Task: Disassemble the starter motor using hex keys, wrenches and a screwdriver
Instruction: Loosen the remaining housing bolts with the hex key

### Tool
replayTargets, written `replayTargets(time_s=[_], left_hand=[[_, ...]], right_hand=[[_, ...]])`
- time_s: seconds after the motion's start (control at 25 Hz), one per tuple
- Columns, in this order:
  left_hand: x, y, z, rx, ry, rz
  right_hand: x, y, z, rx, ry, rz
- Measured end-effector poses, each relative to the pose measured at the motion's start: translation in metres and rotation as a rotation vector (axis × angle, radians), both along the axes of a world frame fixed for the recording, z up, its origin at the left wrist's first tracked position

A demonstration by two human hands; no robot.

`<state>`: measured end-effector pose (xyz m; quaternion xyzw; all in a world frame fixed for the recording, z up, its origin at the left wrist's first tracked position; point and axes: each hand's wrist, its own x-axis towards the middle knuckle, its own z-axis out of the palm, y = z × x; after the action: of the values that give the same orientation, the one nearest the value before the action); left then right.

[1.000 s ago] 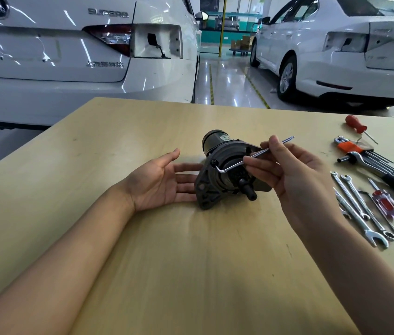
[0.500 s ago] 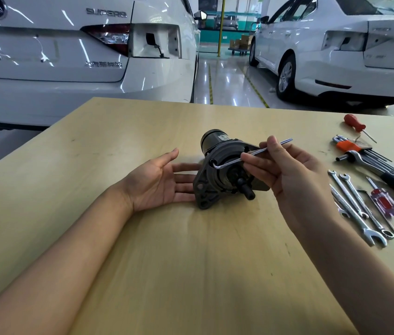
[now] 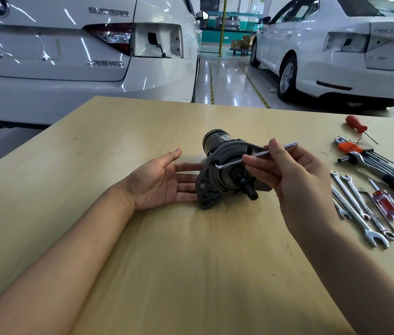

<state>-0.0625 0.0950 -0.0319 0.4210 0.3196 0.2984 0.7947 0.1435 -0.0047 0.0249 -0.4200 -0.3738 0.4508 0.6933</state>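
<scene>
Turning a bolt on the motor (image 3: 225,170) looks to be the step in hand. In the head view, the only one, the motor lies on its side at the middle of the frame on the table (image 3: 191,274), its flange and shaft facing the camera. The right hand (image 3: 295,180) pinches the long arm of a hex key (image 3: 251,157) between thumb and curled fingers; the key's short end sits in a bolt head at the flange's upper left. The left hand (image 3: 159,182), palm up and fingers straight and relaxed, rests just left of the motor, its fingertips touching or nearly touching the housing.

At the right of the frame lie wrenches (image 3: 358,209), a hex key set (image 3: 365,153) and two screwdrivers (image 3: 384,201), untouched.

Next, I judge, the key needs a swing about the bolt while the left hand braces the motor against rolling; the loose contact suggests the motor could shift.
</scene>
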Motion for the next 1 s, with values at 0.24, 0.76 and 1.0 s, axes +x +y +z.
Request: replayTargets(time_s=[0.24,0.76,1.0], left_hand=[[0.0,0.001,0.0,-0.008,0.012,0.019],[-0.003,0.001,-0.002,-0.032,-0.003,0.044],[-0.002,-0.001,0.0,0.015,-0.046,0.008]], right_hand=[[-0.012,0.006,0.02,0.125,-0.291,-0.052],[-0.08,0.005,0.024,0.391,-2.044,0.312],[-0.041,0.003,0.016,0.698,-1.466,0.076]])
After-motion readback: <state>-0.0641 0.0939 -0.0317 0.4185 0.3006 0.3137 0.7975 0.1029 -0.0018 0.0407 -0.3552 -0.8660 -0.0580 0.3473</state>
